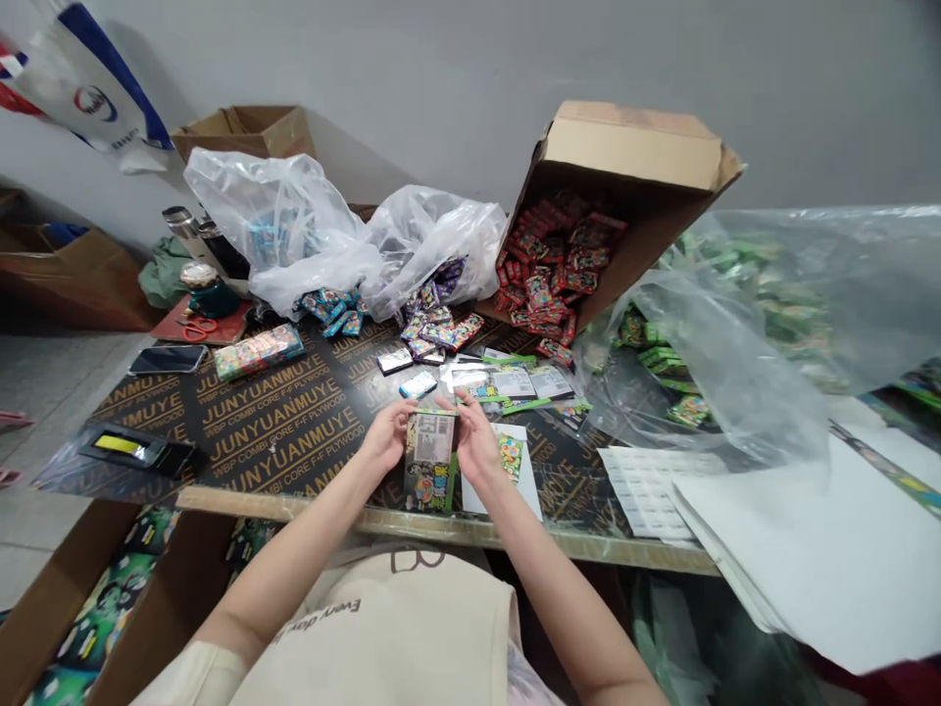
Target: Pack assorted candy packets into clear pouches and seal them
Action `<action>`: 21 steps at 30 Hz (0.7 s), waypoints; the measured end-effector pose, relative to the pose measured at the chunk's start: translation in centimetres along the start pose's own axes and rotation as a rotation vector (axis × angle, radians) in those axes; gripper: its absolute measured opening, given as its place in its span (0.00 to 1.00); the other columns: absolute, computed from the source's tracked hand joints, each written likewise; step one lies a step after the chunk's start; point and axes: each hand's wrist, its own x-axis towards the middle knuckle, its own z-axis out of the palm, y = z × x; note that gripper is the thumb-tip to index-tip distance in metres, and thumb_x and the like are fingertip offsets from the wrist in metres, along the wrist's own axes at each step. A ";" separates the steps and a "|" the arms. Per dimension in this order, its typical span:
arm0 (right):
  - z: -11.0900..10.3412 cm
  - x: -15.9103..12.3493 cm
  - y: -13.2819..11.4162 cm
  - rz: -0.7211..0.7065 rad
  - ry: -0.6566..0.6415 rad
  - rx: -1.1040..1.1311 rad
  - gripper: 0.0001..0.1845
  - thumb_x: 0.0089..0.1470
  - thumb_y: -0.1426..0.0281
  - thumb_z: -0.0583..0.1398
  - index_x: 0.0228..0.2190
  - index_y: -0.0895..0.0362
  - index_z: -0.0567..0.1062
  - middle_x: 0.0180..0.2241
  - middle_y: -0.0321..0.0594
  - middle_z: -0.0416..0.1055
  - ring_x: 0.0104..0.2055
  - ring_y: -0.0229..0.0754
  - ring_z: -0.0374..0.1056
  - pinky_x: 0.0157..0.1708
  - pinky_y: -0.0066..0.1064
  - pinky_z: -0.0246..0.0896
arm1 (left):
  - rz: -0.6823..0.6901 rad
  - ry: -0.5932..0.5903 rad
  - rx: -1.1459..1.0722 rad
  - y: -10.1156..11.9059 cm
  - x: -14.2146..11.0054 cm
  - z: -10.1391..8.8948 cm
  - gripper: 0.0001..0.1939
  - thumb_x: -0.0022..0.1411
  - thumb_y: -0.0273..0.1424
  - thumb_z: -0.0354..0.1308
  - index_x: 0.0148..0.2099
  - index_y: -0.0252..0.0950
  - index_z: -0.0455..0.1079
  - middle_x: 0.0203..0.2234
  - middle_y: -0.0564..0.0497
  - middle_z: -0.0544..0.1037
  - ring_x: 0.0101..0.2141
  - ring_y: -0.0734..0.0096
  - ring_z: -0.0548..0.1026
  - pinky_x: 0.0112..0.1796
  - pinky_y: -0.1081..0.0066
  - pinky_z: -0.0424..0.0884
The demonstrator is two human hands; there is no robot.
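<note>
Near the front edge of the table, a flat black-and-green printed carton is held between my two hands. My left hand pinches its upper left corner, and my right hand has its fingers closed at the upper right. Whether the carton is folded flat or opened up I cannot tell. Just past my fingertips lie a small blue-and-white packet and several flat printed cartons. Under my right hand, a white sheet with a colourful print lies on the table.
A tilted cardboard box spills red packets. Plastic bags hold blue and purple packets; another bag holds green ones. At left are a phone, red scissors and a black tool. White sheets lie right.
</note>
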 end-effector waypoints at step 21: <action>-2.1 1.1 -2.8 -0.309 -0.127 -0.503 0.12 0.39 0.61 0.69 0.20 0.57 0.77 0.20 0.35 0.74 0.22 0.37 0.66 0.26 0.30 0.63 | 0.417 -0.258 0.766 3.7 0.1 0.6 0.09 0.37 0.33 0.69 0.22 0.33 0.77 0.16 0.50 0.76 0.19 0.74 0.68 0.25 0.73 0.65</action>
